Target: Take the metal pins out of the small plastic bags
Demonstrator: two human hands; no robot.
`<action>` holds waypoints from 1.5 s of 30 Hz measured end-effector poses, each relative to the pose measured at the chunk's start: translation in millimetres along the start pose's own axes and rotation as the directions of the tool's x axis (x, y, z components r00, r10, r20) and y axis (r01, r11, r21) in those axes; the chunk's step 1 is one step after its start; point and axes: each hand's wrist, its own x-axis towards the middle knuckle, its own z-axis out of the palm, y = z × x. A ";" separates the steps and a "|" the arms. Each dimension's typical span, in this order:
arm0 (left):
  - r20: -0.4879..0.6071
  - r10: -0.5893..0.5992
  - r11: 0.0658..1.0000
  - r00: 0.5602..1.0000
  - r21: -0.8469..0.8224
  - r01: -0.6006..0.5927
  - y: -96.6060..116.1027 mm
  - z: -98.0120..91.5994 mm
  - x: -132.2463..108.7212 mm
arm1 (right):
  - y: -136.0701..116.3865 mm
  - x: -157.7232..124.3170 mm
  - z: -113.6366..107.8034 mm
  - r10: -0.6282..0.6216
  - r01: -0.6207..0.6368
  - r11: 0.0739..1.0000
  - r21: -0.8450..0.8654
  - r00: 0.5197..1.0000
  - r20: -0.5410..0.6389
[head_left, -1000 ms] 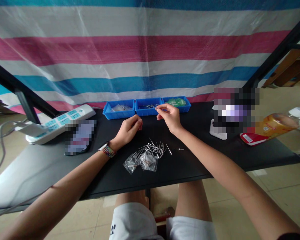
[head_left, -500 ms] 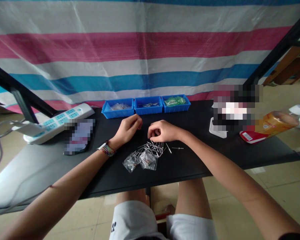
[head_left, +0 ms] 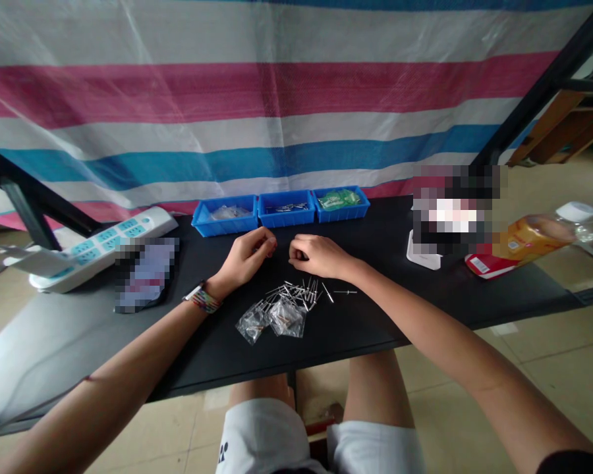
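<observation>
My left hand [head_left: 248, 255] rests on the black table with its fingers curled in, and nothing shows in it. Facing it across a small gap is my right hand [head_left: 320, 255], its fingers and thumb bent into a loose curl, also with nothing visible inside. Just nearer to me than both hands lies a loose pile of silver blind rivets [head_left: 306, 294]. Two clear plastic bags [head_left: 286, 317] with small metal parts lie against the pile's near side. One single rivet [head_left: 344, 291] lies apart on the right, beside my right forearm.
Three blue bins [head_left: 286, 218] stand in a row at the back, holding clear bags, metal pins and green packets. A white power strip [head_left: 103, 247] and a blurred phone-like object [head_left: 148, 273] lie left. A bottle [head_left: 538, 237] and a white device [head_left: 423, 253] are at right.
The whole view has shifted slightly, so the things on the table appear a little further left. My hands keep their curled pose, and the rivets and bags look the same.
</observation>
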 end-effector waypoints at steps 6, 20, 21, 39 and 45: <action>0.043 0.090 0.996 0.995 0.026 -0.091 6.0 -0.8 0.9 | 7.7 6.9 7.9 0.044 -0.009 0.920 0.392 0.996 -0.081; 0.079 0.171 0.985 0.982 0.022 -0.173 11.0 -2.3 -0.6 | 3.1 10.0 15.2 0.180 -0.102 0.710 0.697 0.983 -0.039; 0.080 0.173 0.984 0.982 0.018 -0.175 11.3 -2.2 -0.7 | 2.8 10.4 15.6 0.188 -0.104 0.692 0.715 0.981 -0.039; -0.048 0.014 0.999 0.999 -0.048 -0.017 3.6 1.5 -1.2 | 5.7 13.0 12.4 0.278 0.027 0.589 0.808 0.932 -0.234; -0.017 0.026 0.997 1.000 -0.070 -0.028 6.7 -0.8 -1.7 | 6.3 12.2 15.8 0.316 -0.041 0.634 0.772 0.925 -0.211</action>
